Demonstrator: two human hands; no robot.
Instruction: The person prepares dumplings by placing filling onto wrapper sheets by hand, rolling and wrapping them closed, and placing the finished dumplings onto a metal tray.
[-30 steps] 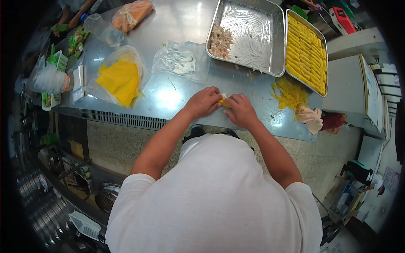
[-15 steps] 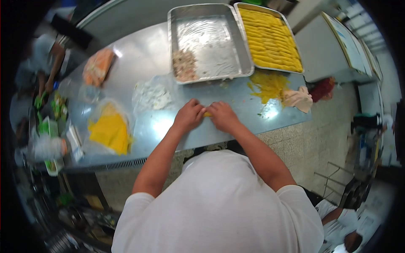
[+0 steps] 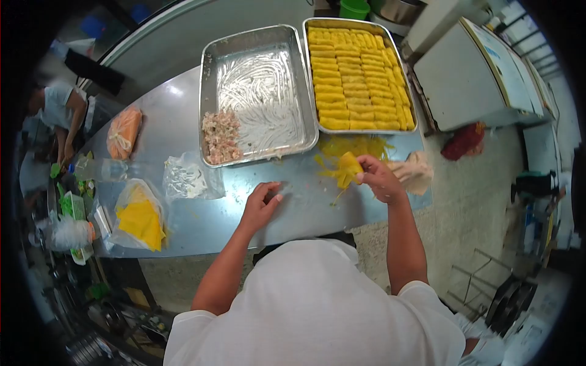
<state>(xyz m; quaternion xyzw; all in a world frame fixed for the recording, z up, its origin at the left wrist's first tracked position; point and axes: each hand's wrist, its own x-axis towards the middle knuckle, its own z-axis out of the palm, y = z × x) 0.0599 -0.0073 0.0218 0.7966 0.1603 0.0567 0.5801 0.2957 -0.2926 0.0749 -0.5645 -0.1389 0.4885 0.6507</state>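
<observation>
My right hand (image 3: 384,183) pinches a short yellow roll (image 3: 350,163) between thumb and fingers, above a scatter of yellow shreds (image 3: 336,177) on the metal table. Near the middle of the table, my left hand (image 3: 261,206) rests with its fingers curved and apart, holding nothing. Beyond it stands a metal tray (image 3: 268,79) with a heap of chopped pinkish filling (image 3: 221,137) in its near left corner. To its right, a second tray (image 3: 365,131) is packed with rows of yellow rolls (image 3: 354,79).
On the left lie yellow sheets in a plastic bag (image 3: 140,222), a white-smeared plastic sheet (image 3: 186,180), a bag of orange food (image 3: 124,133) and a clear bottle (image 3: 107,169). A beige cloth (image 3: 416,172) lies at the right edge. Another person (image 3: 64,110) works at far left.
My hands have parted: the right has moved right and up with the yellow roll, while the left has let go and stays over the table. The view has shifted.
</observation>
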